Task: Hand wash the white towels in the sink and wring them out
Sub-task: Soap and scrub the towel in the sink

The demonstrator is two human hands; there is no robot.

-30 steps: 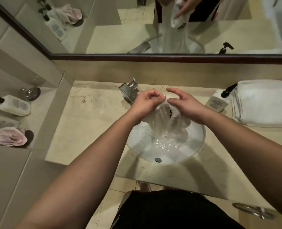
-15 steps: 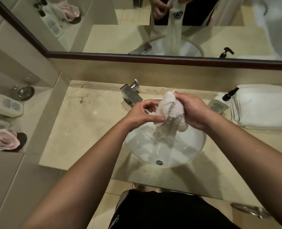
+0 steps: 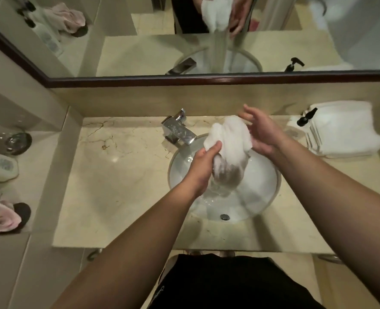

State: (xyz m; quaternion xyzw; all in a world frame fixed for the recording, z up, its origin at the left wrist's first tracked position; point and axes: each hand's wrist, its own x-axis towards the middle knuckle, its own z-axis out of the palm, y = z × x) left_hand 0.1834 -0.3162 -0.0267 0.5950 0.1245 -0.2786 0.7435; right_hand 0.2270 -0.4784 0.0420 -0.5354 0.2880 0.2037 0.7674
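Note:
A wet white towel (image 3: 227,141) is bunched up above the round white sink (image 3: 267,181). My left hand (image 3: 203,166) grips the towel's lower part from the left, thumb across the cloth. My right hand (image 3: 260,132) is beside the towel on the right, fingers spread and straight, the palm near or against the cloth. The towel's lower end hangs blurred toward the basin, with water running off it. A stack of folded white towels (image 3: 342,130) lies on the counter at the right.
A chrome faucet (image 3: 178,130) stands at the sink's back left. A pump soap bottle (image 3: 305,118) is in front of the folded stack. The marble counter (image 3: 117,175) stretches left. A side ledge holds a glass (image 3: 17,140), bottles and a pink cloth (image 3: 0,217). A mirror spans the back.
My right hand has let go of the towel and opened its fingers. My left hand has shifted from pinching the side to gripping the towel's lower part; the bundle is held higher.

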